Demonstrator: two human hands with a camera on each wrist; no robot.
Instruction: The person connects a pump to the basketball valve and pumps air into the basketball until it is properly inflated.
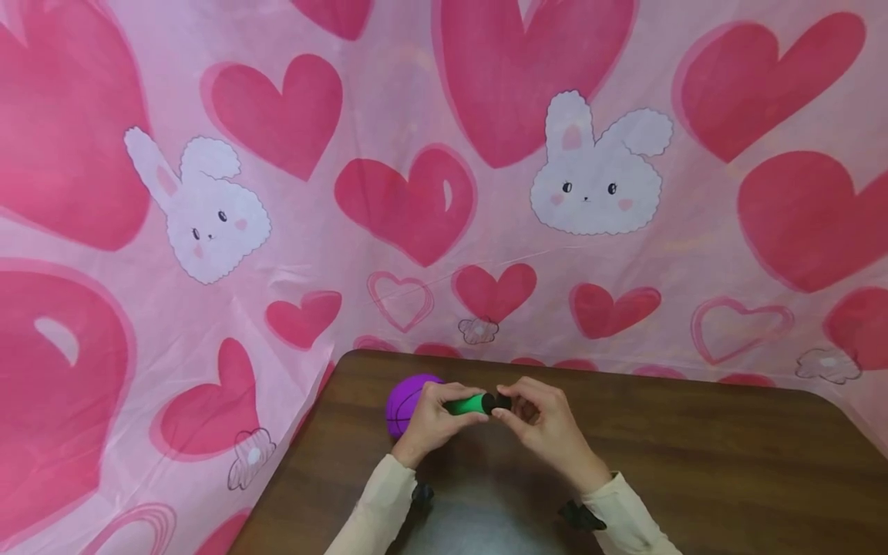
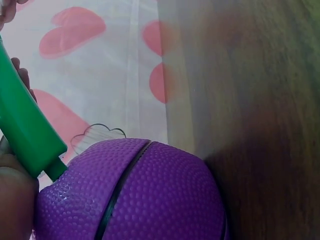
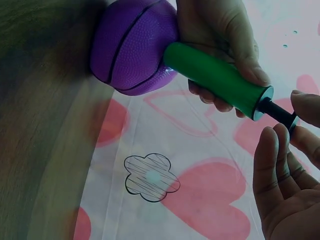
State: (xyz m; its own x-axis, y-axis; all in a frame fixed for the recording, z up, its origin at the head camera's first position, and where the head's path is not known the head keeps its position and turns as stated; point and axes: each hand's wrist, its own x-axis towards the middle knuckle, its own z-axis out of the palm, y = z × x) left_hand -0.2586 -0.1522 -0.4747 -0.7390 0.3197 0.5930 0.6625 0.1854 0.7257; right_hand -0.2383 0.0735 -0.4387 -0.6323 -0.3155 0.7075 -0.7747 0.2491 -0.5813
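My left hand point(image 1: 433, 420) grips the barrel of a green hand pump point(image 1: 466, 405), which lies nearly level above the table. Between thumb and fingers, my right hand point(image 1: 551, 428) pinches the pump's black plunger handle point(image 3: 289, 121). A short stretch of black rod shows between handle and barrel in the right wrist view. Beside the left hand sits a purple mini basketball point(image 1: 405, 405) with black seams. In the left wrist view, the pump's narrow green end point(image 2: 55, 170) meets the ball point(image 2: 160, 195); whether anything enters the ball I cannot tell.
The dark wooden table point(image 1: 694, 462) has rounded far corners. Behind it and to the left hangs a pink sheet point(image 1: 506, 223) printed with hearts and rabbit faces. Black straps point(image 1: 583, 516) sit at both wrists, by the cream sleeves point(image 1: 378, 501).
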